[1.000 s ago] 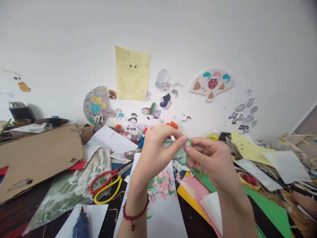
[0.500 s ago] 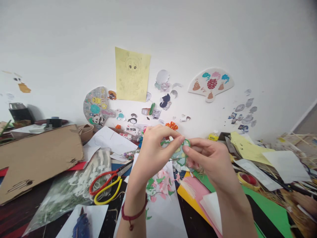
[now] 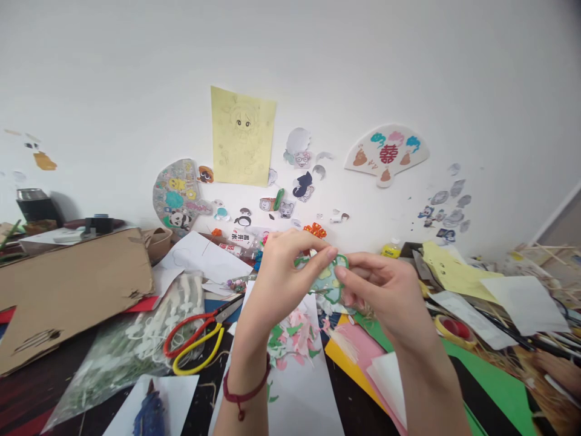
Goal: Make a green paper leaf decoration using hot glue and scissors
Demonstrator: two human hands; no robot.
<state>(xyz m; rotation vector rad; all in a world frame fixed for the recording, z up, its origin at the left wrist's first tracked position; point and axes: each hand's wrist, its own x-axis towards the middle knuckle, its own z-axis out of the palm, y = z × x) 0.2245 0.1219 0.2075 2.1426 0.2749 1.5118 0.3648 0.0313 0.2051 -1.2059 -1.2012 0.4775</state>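
Observation:
Both hands hold up a small green-edged paper cutout (image 3: 327, 283) with pale blue-green and yellow colouring, above the table's middle. My left hand (image 3: 293, 263) pinches its upper left part between thumb and fingers, hiding some of it. On the other side, my right hand (image 3: 385, 284) grips the right edge with thumb and forefinger. Below them, a white sheet (image 3: 304, 393) bears a heap of pink, green and white paper scraps (image 3: 294, 339). Scissors (image 3: 200, 339) with one red and one yellow handle lie left of my left forearm.
Left are a cardboard piece (image 3: 77, 290) and a clear plastic bag (image 3: 122, 345) of white strings. Coloured paper (image 3: 490, 375) and a tape roll (image 3: 455, 332) lie right. Another person's hand (image 3: 560, 369) shows at the right edge. A yellow drawing (image 3: 242, 136) and a fan-shaped cutout (image 3: 388, 151) hang on the wall.
Almost nothing differs. Both hands keep their grip on the paper cutout, which has turned very slightly, showing a little more of its face.

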